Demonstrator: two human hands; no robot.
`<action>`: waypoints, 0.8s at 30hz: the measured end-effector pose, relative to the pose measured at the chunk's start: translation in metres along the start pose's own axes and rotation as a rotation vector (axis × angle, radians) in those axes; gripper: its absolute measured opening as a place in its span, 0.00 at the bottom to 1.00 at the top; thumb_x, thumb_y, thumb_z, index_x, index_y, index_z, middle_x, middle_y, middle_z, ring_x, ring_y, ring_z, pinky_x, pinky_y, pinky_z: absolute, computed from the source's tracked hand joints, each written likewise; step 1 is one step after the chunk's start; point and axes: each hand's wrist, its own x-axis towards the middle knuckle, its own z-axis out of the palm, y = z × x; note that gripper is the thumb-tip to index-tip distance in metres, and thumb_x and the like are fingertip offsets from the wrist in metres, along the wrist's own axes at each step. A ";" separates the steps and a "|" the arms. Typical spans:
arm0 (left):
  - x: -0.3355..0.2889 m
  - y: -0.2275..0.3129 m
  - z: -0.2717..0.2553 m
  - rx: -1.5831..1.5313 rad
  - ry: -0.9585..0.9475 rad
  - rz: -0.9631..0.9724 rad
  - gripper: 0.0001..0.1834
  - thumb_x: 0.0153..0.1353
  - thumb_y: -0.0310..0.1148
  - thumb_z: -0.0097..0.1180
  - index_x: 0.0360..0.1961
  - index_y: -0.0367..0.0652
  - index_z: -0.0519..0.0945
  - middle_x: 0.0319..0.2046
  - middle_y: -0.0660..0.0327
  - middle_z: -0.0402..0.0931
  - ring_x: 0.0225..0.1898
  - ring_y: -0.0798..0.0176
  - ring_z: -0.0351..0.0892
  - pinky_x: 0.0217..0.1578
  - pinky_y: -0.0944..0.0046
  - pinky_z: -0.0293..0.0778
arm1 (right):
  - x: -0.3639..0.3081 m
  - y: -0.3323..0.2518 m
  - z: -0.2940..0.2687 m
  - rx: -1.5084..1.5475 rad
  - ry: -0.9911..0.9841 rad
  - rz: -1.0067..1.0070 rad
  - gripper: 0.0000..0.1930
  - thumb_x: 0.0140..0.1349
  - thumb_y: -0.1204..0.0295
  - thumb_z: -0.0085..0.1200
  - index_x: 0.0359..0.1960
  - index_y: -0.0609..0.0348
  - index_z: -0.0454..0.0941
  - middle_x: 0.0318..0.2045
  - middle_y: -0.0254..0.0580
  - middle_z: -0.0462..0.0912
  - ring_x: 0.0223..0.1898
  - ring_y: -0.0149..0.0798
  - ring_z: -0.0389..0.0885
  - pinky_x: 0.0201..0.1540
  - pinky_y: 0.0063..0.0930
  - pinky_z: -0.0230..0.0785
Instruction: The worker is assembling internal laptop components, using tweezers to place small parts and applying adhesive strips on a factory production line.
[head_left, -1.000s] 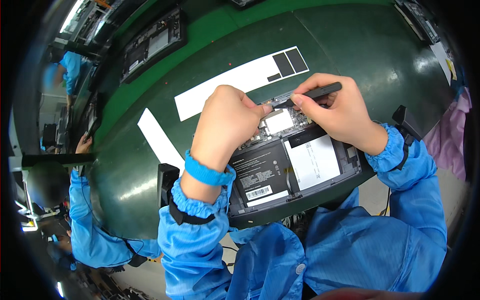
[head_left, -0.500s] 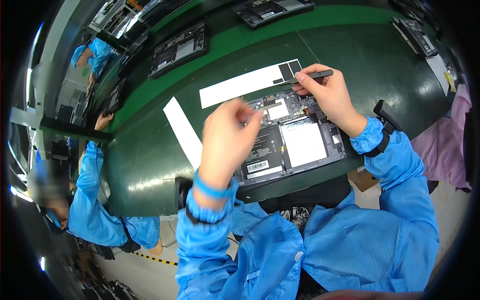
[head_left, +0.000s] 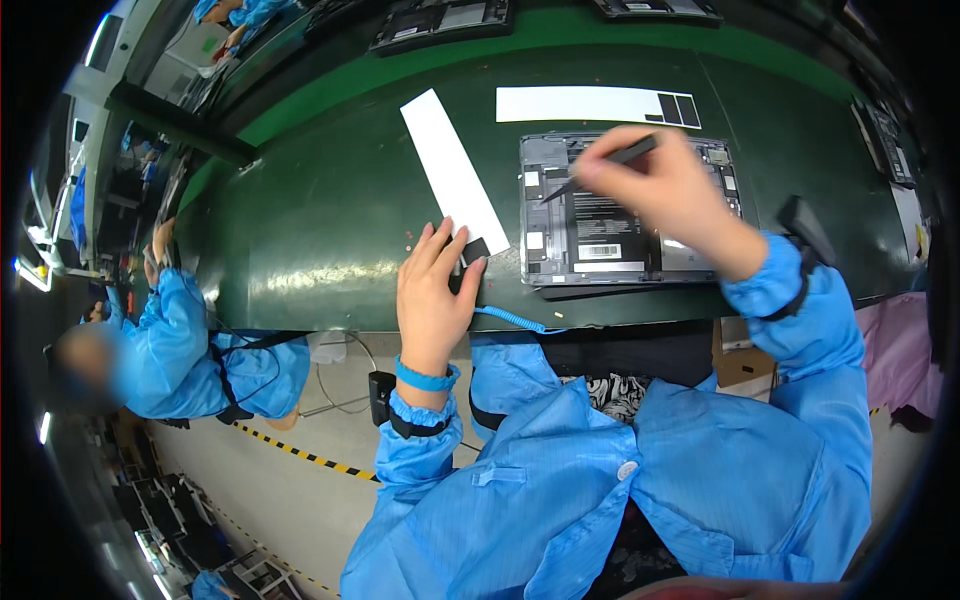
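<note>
Tweezers (head_left: 634,151), one pair, sat pinched in the right hand (head_left: 665,190) over an opened laptop (head_left: 605,220) on the bench (head_left: 320,230). The left hand (head_left: 434,290) lay loosely spread on one of two white strips (head_left: 452,165).

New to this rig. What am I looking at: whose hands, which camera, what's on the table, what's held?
No robot here: these are a person's bare hands, in blue sleeves. Every picture comes from one wide fisheye camera worn on the head, looking down, so straight edges bend near the rim.

On the dark green, glossy tabletop lies an opened dark grey laptop base with a flat black battery inside. Beyond it is a long white strip with black rectangles; to its left is a slanted white strip.

The right hand holds a slim black pointed tool over the laptop; contact is unclear. The left hand holds nothing visibly; its fingers lie over the slanted strip's near end.
</note>
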 end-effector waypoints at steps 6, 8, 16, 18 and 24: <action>-0.008 -0.002 0.010 0.031 0.059 0.071 0.13 0.57 0.33 0.63 0.43 0.42 0.84 0.51 0.54 0.78 0.57 0.47 0.74 0.57 0.45 0.69 | 0.028 0.026 0.087 -0.371 0.089 -0.409 0.10 0.54 0.67 0.59 0.28 0.62 0.84 0.28 0.50 0.84 0.45 0.50 0.82 0.47 0.39 0.74; -0.009 -0.001 0.011 0.034 0.078 0.080 0.12 0.58 0.32 0.62 0.43 0.42 0.84 0.50 0.54 0.79 0.56 0.48 0.76 0.56 0.44 0.69 | 0.028 0.026 0.084 -0.368 0.086 -0.388 0.09 0.53 0.68 0.59 0.27 0.61 0.84 0.28 0.49 0.84 0.48 0.50 0.81 0.49 0.39 0.72; -0.007 -0.002 0.006 0.063 0.054 0.104 0.12 0.60 0.34 0.60 0.43 0.42 0.84 0.51 0.55 0.79 0.56 0.48 0.76 0.56 0.45 0.69 | 0.030 0.025 0.085 -0.311 0.010 -0.251 0.08 0.53 0.67 0.61 0.27 0.58 0.85 0.31 0.46 0.85 0.41 0.48 0.82 0.51 0.38 0.71; -0.007 -0.001 0.005 0.038 0.021 0.083 0.13 0.60 0.33 0.59 0.45 0.43 0.84 0.52 0.54 0.79 0.58 0.46 0.74 0.58 0.43 0.67 | 0.032 0.036 0.087 -0.343 0.090 -0.418 0.08 0.53 0.67 0.61 0.29 0.57 0.86 0.32 0.43 0.85 0.36 0.46 0.81 0.50 0.38 0.71; -0.006 0.001 0.005 0.055 -0.018 0.110 0.14 0.61 0.33 0.59 0.47 0.43 0.84 0.54 0.55 0.77 0.59 0.45 0.72 0.59 0.44 0.66 | 0.026 0.040 0.086 -0.271 0.096 -0.474 0.09 0.56 0.68 0.61 0.36 0.56 0.86 0.32 0.42 0.85 0.34 0.44 0.81 0.48 0.34 0.73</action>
